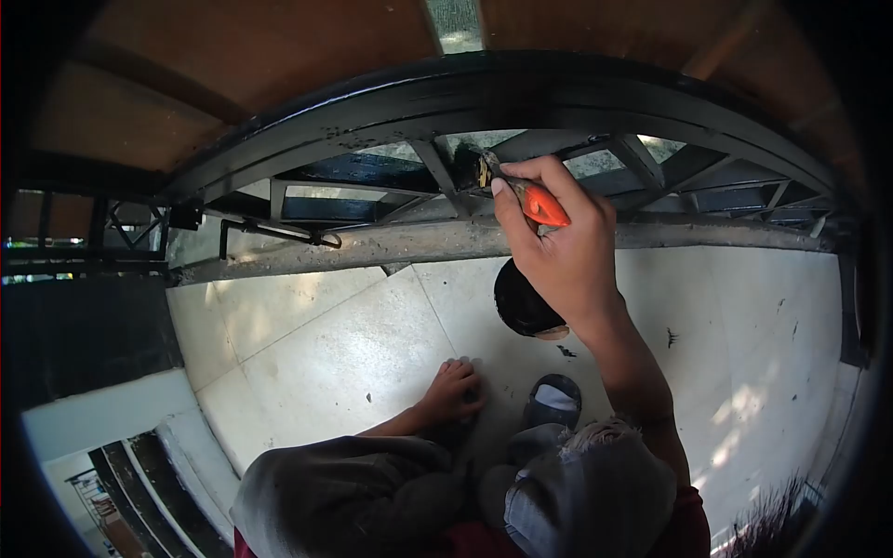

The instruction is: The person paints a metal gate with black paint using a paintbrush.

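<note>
The right hand [563,251] has its grip closed around an orange-handled brush [521,191], whose bristles touch a bar of the black gate [484,93]. The left hand [456,391] rests flat and open on the tiled floor [326,344]. A black paint can [523,307] sits just below the right hand.

A right hand [558,242] holds a brush [507,186] against a gate [446,102]; a tin [526,302] sits on the floor [326,344] below, the left hand [454,391] beside it.
</note>
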